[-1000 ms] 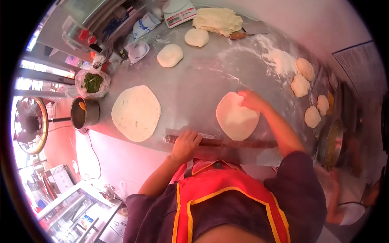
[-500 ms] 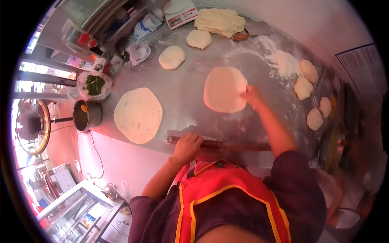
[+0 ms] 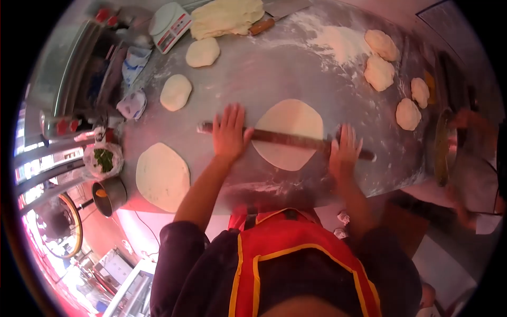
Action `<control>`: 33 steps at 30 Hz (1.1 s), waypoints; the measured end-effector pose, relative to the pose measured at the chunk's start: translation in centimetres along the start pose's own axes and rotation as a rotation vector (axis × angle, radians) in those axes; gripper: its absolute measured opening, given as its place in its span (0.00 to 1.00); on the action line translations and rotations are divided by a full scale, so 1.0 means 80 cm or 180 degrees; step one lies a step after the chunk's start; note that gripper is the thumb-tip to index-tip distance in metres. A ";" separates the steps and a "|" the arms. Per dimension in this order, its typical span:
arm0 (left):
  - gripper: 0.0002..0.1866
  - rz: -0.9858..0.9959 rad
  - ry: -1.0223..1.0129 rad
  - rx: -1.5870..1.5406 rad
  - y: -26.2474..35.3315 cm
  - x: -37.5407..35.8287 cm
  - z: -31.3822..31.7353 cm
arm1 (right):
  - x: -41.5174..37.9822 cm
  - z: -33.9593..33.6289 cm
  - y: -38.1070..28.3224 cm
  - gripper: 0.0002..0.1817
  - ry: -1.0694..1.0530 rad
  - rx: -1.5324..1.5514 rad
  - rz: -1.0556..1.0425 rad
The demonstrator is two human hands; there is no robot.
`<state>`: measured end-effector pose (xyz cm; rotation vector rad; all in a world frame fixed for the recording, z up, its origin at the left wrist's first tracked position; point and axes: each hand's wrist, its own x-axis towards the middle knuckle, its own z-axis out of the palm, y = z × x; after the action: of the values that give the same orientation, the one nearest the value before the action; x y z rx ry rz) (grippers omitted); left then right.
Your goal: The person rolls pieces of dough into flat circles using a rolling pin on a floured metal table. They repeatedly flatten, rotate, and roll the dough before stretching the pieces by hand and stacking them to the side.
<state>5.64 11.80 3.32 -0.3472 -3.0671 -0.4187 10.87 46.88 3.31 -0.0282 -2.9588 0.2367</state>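
A dark wooden rolling pin (image 3: 288, 138) lies across a flat round of dough (image 3: 290, 116), tilted a little down to the right. My left hand (image 3: 229, 132) rests flat on the pin's left part, fingers stretched out. On the right part lies my right hand (image 3: 344, 150), palm down with its fingers spread. Neither hand is wrapped round the pin. To the left is a larger flat dough sheet (image 3: 162, 177) with faint specks. Two thick dough pieces, one higher (image 3: 203, 52) and one lower (image 3: 176, 92), sit at the upper left.
At the back are a kitchen scale (image 3: 170, 26), a dough mass (image 3: 227, 18) and a wooden-handled scraper (image 3: 262, 26). Loose flour (image 3: 340, 45) and several dough lumps (image 3: 379, 73) lie right. Greens in a bag (image 3: 104, 160) and a metal pot (image 3: 109, 196) stand left. Another person's arm (image 3: 470, 121) shows far right.
My right hand has left the dough's edge for the rolling pin. The pin has moved from the table's front edge forward onto the dough, under both hands. The view has turned.
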 end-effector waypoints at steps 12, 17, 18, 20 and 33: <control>0.37 0.0379 0.0436 0.0409 -0.016 0.074 0.004 | 0.075 0.006 0.009 0.35 0.0124 0.0184 -0.0240; 0.30 0.0659 0.0762 -0.0103 -0.025 -0.075 -0.003 | -0.069 -0.035 -0.006 0.35 -0.0019 0.0784 -0.0576; 0.29 0.0807 0.0815 0.0066 -0.030 -0.073 -0.005 | -0.072 -0.041 -0.002 0.35 -0.0129 0.0785 -0.0591; 0.20 0.0824 0.0404 -0.0056 -0.019 -0.031 -0.041 | -0.048 -0.032 0.006 0.32 -0.0301 0.0816 -0.0672; 0.24 -0.1040 0.0162 -0.0684 0.017 -0.303 -0.057 | 0.086 0.040 -0.120 0.37 -0.0304 0.1331 -0.2039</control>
<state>29.53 6.65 6.75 0.1646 -3.0357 -0.7576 3.50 37.09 2.93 0.9767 -2.7565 0.7553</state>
